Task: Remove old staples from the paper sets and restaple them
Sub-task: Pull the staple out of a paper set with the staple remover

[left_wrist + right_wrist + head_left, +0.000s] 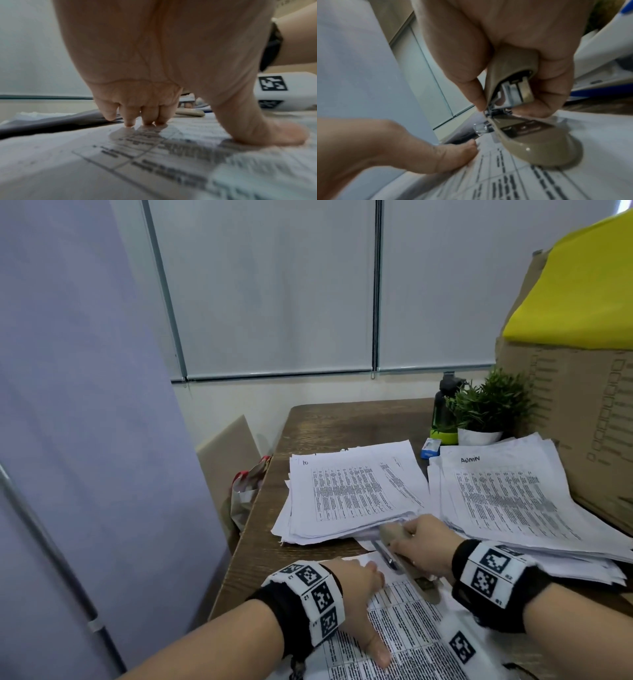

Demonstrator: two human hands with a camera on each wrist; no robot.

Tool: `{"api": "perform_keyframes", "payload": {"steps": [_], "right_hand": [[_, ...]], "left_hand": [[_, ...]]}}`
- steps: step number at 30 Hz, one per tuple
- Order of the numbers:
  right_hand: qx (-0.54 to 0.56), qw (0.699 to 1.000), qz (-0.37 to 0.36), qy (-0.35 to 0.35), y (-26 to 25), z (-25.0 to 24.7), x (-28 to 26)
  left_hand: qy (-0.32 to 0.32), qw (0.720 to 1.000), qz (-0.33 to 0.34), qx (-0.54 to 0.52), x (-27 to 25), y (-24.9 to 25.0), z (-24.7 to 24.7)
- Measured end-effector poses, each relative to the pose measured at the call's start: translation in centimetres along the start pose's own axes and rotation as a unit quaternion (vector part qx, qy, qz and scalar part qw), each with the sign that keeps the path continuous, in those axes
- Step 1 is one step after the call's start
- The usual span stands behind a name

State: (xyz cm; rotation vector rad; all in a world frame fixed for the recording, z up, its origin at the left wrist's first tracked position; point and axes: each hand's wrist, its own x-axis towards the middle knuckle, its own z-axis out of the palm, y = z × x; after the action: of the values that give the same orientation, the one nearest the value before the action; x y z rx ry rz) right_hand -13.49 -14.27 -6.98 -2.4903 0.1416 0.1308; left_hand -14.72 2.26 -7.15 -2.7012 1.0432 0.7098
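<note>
Printed paper set (407, 642) flat on the wooden table (318, 419), low centre of the head view, table of dark text running toward the bottom edge; top corner of the set lying toward the frame's middle, right under the stapler

Beige stapler (530, 136) swung wide open, base resting on the sheet in the lower right of the right-wrist view, top arm lifted steeply up into the palm; long axis in the head view slanting from upper left to lower right; metal magazine showing between the two halves

Right hand (424, 546) wrapped round the raised top arm, fingers (544, 102) and thumb curled tight on it, so a firm narrow hold on the stapler

Left hand (359, 604) spread on the sheet just left of the stapler's base, fingertips (130, 123) and thumb pressed down on the print, holding nothing, only pinning the paper; nearer of the two to the set's corner

Probably mid-step between pulling and restapling, or checking the staple load; cannot tell whether an old staple sits in the corner, too blurred

Further out: stack of sheets (352, 494) above centre, second stack marked in handwriting (507, 498) to the right, small potted plant (486, 409), dark bottle (445, 409), cardboard box (582, 412) at the right edge
</note>
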Motion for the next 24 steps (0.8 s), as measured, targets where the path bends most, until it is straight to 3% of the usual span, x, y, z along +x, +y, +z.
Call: {"api": "perform_keyframes", "payload": {"steps": [1,3,5,7,13,19,24], "right_hand": [[0.031,1.000,-0.003,0.002,0.1,-0.2,-0.6],[0.081,0.997,-0.014,0.002,0.0,-0.6,-2.0],[0.128,0.991,-0.035,0.006,-0.4,-0.6,-3.2],[0.158,0.985,-0.060,0.016,-1.2,-0.6,-4.1],[0.181,0.974,-0.129,0.031,-4.8,0.3,-6.0],[0.081,0.982,-0.171,0.018,-7.3,2.9,-6.0],[0.027,0.978,-0.207,-0.018,-8.8,5.3,-6.5]], "left_hand": [[0.011,1.000,-0.011,-0.019,0.0,-0.1,-0.2],[0.107,0.989,-0.057,-0.090,-0.3,-0.3,-0.6],[0.231,0.949,-0.119,-0.180,-0.6,-0.8,-1.4],[0.283,0.907,-0.151,-0.271,-0.7,-1.5,-2.0],[0.297,0.794,-0.103,-0.520,-2.3,-2.5,-1.7],[0.281,0.753,-0.126,-0.581,-4.3,-4.6,0.0],[0.247,0.749,-0.145,-0.598,-6.6,-7.0,1.8]]}}
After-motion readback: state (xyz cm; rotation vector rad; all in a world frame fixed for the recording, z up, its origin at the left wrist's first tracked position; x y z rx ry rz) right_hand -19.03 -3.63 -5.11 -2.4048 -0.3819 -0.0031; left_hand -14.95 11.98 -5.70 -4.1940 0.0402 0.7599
